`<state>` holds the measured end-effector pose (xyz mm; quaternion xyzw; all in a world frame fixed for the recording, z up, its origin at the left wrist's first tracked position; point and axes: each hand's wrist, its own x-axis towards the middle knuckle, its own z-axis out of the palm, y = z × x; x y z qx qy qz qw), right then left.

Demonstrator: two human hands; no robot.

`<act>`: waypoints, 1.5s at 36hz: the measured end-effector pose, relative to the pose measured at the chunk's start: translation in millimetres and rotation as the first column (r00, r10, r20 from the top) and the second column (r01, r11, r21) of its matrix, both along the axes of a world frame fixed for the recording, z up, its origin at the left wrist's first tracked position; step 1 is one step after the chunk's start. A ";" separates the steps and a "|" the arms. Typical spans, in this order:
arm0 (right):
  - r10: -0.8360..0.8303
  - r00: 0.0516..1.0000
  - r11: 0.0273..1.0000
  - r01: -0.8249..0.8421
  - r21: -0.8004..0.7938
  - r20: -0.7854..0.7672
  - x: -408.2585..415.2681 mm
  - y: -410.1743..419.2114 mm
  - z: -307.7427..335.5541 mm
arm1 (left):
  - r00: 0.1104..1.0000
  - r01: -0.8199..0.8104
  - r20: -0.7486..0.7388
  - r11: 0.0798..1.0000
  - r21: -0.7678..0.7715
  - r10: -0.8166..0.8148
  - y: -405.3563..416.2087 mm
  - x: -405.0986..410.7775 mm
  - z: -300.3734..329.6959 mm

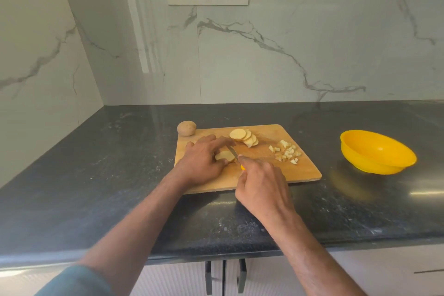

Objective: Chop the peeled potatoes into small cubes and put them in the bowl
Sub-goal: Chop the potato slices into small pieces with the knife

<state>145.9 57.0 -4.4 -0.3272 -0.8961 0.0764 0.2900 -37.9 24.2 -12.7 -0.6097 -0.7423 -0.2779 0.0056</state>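
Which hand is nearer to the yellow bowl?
The right hand. It grips the knife at the cutting board's near edge, with bare counter between it and the yellow bowl. The left hand holds potato slices farther left.

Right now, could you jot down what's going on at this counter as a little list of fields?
left hand: holds potato slices on the cutting board
right hand: grips a knife, blade at those slices
sliced rounds: fanned at the board's far side
cubes: piled on the board's right
whole potato: at the board's far left corner
yellow bowl: right of board, looks empty
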 end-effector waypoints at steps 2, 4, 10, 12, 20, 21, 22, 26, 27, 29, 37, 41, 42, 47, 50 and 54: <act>0.003 1.000 1.000 -0.003 0.008 0.008 0.0 0.2 -0.4 | 1.000 0.000 0.013 1.000 -0.023 0.001 0.7 1.2 2.7; 0.015 1.000 1.000 -0.015 0.001 0.015 -0.7 0.3 -0.7 | 0.999 0.011 0.051 0.999 -0.041 -0.009 2.2 1.7 5.0; 0.023 0.999 0.999 -0.021 -0.045 0.044 -2.3 -4.4 1.7 | 0.992 0.017 0.125 0.999 -0.045 -0.012 6.8 0.7 6.4; 0.020 0.998 0.998 -0.016 -0.060 0.061 -2.3 -5.3 2.9 | 0.991 0.020 0.130 0.999 -0.050 -0.013 6.4 1.2 6.8; 0.064 0.995 0.991 -0.054 -0.119 0.079 4.6 -9.6 10.5 | 0.990 0.025 0.141 0.996 -0.084 -0.013 7.9 0.3 7.8; 0.066 0.994 0.991 -0.056 -0.118 0.084 5.7 -9.7 10.9 | 0.989 0.029 0.145 0.996 -0.090 -0.015 8.9 -0.2 7.3; 0.066 0.994 0.992 -0.056 -0.112 0.089 7.2 -10.1 10.7 | 0.989 0.031 0.146 0.995 -0.097 -0.017 9.6 -0.4 6.9; 0.063 0.992 0.997 -0.057 -0.061 0.109 15.4 -15.3 7.4 | 0.990 0.033 0.143 0.993 -0.117 -0.016 10.9 -0.8 6.2; 0.069 0.992 0.996 -0.063 -0.060 0.105 17.8 -15.9 6.6 | 0.990 0.033 0.140 0.992 -0.120 -0.016 11.0 -1.3 6.0; 0.085 0.992 0.995 -0.080 -0.060 0.096 22.7 -15.0 4.8 | 0.992 0.035 0.127 0.992 -0.118 -0.020 11.3 -2.9 5.4; 0.076 0.997 0.993 -0.076 -0.095 -0.004 50.3 -12.0 6.7 | 0.993 0.048 0.113 0.995 -0.088 -0.038 11.3 -5.3 2.0; 0.024 0.995 0.989 -0.038 -0.143 -0.095 49.5 -7.3 4.5 | 0.991 0.051 0.126 0.995 -0.080 -0.041 10.7 -5.4 2.0; 0.009 0.993 0.990 -0.026 -0.141 -0.119 47.4 -5.8 4.7 | 0.990 0.056 0.135 0.996 -0.069 -0.047 9.8 -4.8 2.4; -0.009 0.993 0.996 -0.002 -0.091 -0.119 24.5 2.5 6.3 | 0.977 0.041 0.209 0.999 0.029 -0.046 6.2 -0.5 4.2; 0.011 0.995 0.998 -0.017 -0.062 -0.094 7.4 6.7 6.2 | 0.969 0.021 0.245 0.998 0.066 -0.036 6.3 -2.2 3.1; 0.032 0.997 0.999 -0.035 -0.034 -0.064 -2.9 8.3 3.7 | 0.970 0.037 0.234 0.994 0.101 -0.060 6.4 -3.4 1.3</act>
